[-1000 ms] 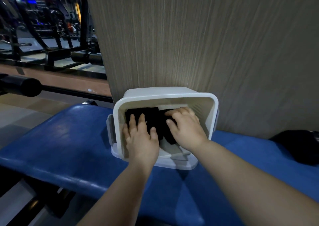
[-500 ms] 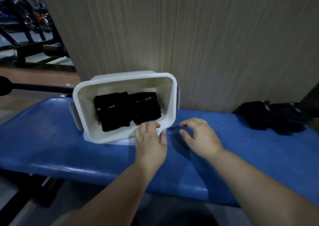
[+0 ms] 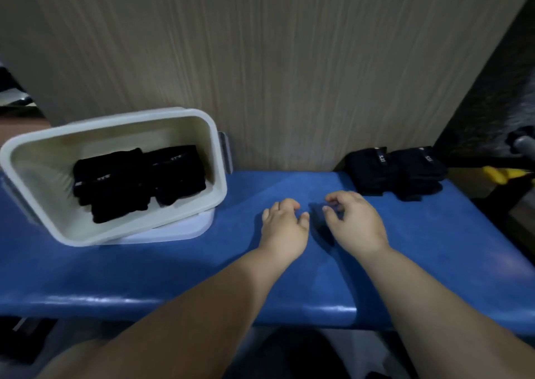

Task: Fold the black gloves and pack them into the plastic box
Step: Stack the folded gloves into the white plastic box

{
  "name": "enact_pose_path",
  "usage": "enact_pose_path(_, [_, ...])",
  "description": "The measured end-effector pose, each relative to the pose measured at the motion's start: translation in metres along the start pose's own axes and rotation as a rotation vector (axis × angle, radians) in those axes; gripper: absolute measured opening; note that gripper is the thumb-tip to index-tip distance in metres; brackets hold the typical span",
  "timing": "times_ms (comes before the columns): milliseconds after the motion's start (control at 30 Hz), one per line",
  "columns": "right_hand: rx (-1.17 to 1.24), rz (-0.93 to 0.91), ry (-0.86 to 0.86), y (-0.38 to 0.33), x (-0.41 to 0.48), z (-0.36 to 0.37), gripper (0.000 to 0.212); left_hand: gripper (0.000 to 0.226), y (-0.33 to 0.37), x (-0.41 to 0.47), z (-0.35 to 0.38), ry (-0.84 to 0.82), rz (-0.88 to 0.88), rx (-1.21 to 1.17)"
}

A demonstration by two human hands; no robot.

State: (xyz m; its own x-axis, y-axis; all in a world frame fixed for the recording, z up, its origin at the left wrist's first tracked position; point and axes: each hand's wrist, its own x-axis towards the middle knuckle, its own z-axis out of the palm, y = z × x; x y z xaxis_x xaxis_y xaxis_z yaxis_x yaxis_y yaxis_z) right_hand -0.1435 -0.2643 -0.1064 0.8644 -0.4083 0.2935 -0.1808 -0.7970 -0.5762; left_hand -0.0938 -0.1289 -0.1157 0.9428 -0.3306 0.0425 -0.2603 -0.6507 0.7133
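Both hands are empty right now. The left hand (image 3: pixel 285 225) and right hand (image 3: pixel 356 222) hover side by side with fingers loosely curled, pinching nothing. They're over the blue bench pad (image 3: pixel 202 268), off the right side of the plastic box (image 3: pixel 130 115).

The box is tipped so its opening faces the person, and it looks propped on its white lid (image 3: pixel 185 228). Two folded black gloves (image 3: pixel 136 181) lie side by side on its floor, so I'd call the job partly done.

The next move turns on the loose gloves (image 3: pixel 396 171). That dark heap is on the far side of the hands from the box, a bit further back, tucked against the wood-grain panel (image 3: pixel 289 74). It looks like two gloves next to each other, so the heap's long axis runs sideways along the panel, roughly in line with the box. The right hand is clearly nearer to it. The left hand sits between the heap and the box, so my guess is the right one grabs and the left helps fold.

As for room, there's a good bare stretch of pad between the box and the heap for folding. The heap sits near the end of the pad furthest from the box, with some yellow thing (image 3: pixel 503 174) just past it. A sloppy drag that way could push a glove off the edge.
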Motion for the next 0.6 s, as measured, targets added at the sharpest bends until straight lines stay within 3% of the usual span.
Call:
enact_pose_path(267, [0.1, 0.179, 0.213, 0.044, 0.023, -0.033, 0.035, 0.027, 0.062, 0.039, 0.041, -0.098, -0.076, -0.152])
enact_pose_path(600, [0.149, 0.297, 0.07, 0.064, 0.037, -0.031, 0.052, 0.038, 0.099, 0.077, 0.077, -0.207, -0.163, -0.339])
